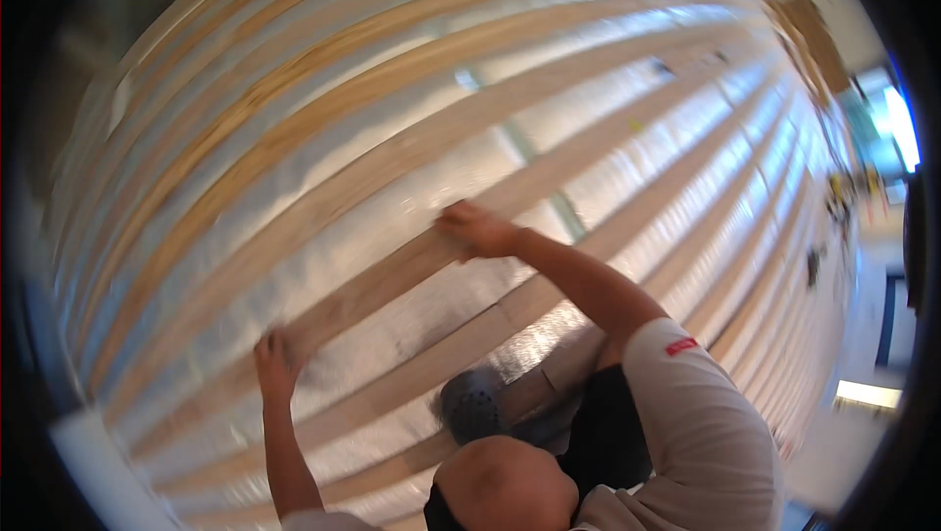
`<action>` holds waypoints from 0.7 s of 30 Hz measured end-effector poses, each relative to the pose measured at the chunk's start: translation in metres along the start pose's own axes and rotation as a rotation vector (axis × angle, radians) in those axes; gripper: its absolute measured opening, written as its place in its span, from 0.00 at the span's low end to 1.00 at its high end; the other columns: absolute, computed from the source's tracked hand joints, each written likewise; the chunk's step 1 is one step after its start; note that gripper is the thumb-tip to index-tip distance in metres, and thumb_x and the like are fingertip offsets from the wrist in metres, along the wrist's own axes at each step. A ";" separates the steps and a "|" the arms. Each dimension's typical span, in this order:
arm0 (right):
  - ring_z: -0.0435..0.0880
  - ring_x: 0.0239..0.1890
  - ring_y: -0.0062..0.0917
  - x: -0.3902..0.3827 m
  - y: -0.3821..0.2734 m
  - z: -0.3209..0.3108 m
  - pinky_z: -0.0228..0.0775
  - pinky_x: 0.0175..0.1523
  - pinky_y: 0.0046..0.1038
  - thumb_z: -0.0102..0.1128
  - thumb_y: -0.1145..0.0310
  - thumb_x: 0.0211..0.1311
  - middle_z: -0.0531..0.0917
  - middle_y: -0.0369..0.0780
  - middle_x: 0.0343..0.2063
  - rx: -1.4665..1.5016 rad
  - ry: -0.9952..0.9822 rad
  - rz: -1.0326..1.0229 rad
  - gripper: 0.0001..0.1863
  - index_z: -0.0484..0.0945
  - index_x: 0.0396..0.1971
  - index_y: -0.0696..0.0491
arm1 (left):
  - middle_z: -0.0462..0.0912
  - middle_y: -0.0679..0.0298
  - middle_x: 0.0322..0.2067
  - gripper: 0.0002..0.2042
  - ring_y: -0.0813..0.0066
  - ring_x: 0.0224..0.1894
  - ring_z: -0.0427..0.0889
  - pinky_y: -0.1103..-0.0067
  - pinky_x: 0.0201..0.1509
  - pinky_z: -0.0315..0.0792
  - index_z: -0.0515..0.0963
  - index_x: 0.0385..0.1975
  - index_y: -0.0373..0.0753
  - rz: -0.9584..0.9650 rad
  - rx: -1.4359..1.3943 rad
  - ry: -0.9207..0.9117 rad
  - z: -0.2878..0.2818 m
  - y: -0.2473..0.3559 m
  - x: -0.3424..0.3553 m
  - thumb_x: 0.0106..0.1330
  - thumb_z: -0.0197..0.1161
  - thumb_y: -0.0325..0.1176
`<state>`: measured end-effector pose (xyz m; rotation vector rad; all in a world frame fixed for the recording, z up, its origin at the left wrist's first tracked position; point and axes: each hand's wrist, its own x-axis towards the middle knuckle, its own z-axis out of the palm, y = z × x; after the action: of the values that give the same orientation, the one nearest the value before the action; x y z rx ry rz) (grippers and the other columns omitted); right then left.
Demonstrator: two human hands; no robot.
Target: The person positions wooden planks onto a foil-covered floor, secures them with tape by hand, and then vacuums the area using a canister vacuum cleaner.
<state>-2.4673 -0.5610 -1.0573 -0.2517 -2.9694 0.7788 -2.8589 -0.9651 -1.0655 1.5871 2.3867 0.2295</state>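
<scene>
A pale wooden batten (368, 286) runs diagonally across silvery foil sheeting (392, 217). My left hand (277, 354), slightly blurred, is closed on it toward the lower left. Farther up the same batten, my right hand (475, 232) grips it, fingers bent over its edge. Below my hands are a grey perforated shoe (470, 404) and a bare knee (500, 492) between my arms.
Many parallel wooden battens (323, 70) span the foil. Greenish strips (564, 212) cross the foil between some battens. Small dark items (814, 266) lie near the right edge. Beyond are a brown board (814, 36), a bright window (897, 124) and pale floor.
</scene>
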 end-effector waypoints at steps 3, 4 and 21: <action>0.65 0.62 0.42 -0.022 0.013 -0.017 0.60 0.67 0.38 0.76 0.55 0.41 0.67 0.46 0.59 0.045 0.021 0.072 0.47 0.65 0.63 0.56 | 0.67 0.48 0.59 0.45 0.46 0.61 0.65 0.60 0.67 0.61 0.64 0.65 0.37 0.056 0.006 -0.070 -0.024 0.031 0.026 0.42 0.78 0.30; 0.65 0.62 0.42 -0.030 0.014 -0.018 0.62 0.66 0.38 0.76 0.55 0.40 0.68 0.46 0.59 0.042 0.057 0.082 0.47 0.66 0.63 0.56 | 0.66 0.48 0.59 0.45 0.46 0.61 0.65 0.60 0.67 0.61 0.63 0.65 0.37 0.062 0.004 -0.082 -0.027 0.039 0.033 0.41 0.78 0.30; 0.73 0.58 0.41 -0.316 -0.129 -0.039 0.64 0.64 0.38 0.62 0.76 0.57 0.75 0.49 0.55 0.515 0.856 1.285 0.26 0.71 0.58 0.55 | 0.64 0.44 0.63 0.26 0.40 0.63 0.63 0.52 0.69 0.57 0.68 0.61 0.34 0.499 -0.040 0.238 0.038 0.225 0.105 0.70 0.54 0.45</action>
<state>-2.1704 -0.7077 -0.9659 -1.8894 -1.4740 1.0319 -2.6880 -0.7811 -1.0532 2.2204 2.0770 0.5866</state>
